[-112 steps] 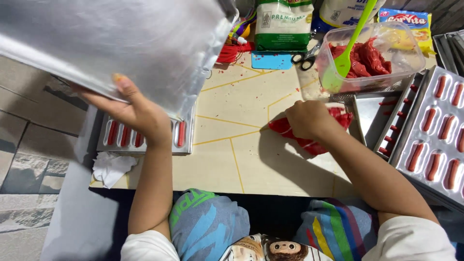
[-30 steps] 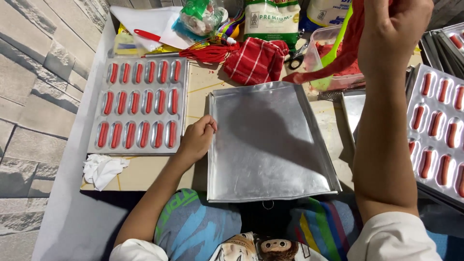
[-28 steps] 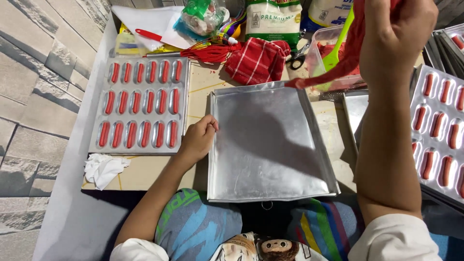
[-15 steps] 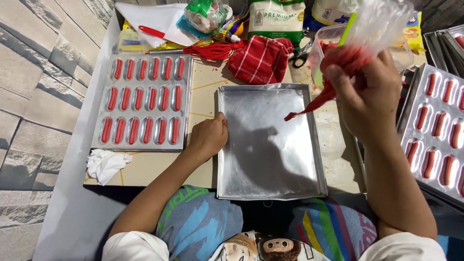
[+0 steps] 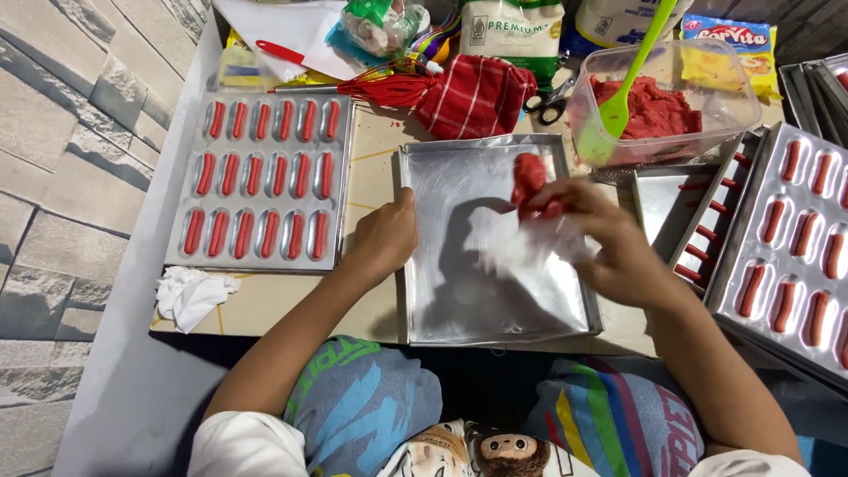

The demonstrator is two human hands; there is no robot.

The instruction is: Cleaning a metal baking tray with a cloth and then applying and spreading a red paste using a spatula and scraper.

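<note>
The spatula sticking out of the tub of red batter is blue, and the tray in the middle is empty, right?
Not quite. The spatula in the clear tub of red batter is green, not blue, as the head view shows. The rest holds: the middle tray has nothing piped on it.

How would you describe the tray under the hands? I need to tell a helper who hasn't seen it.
Start at the table and find the middle tray, between the person's left hand and right hand. Unlike the filled trays on both sides, with their rows of red strips, its metal surface is bare.
</note>
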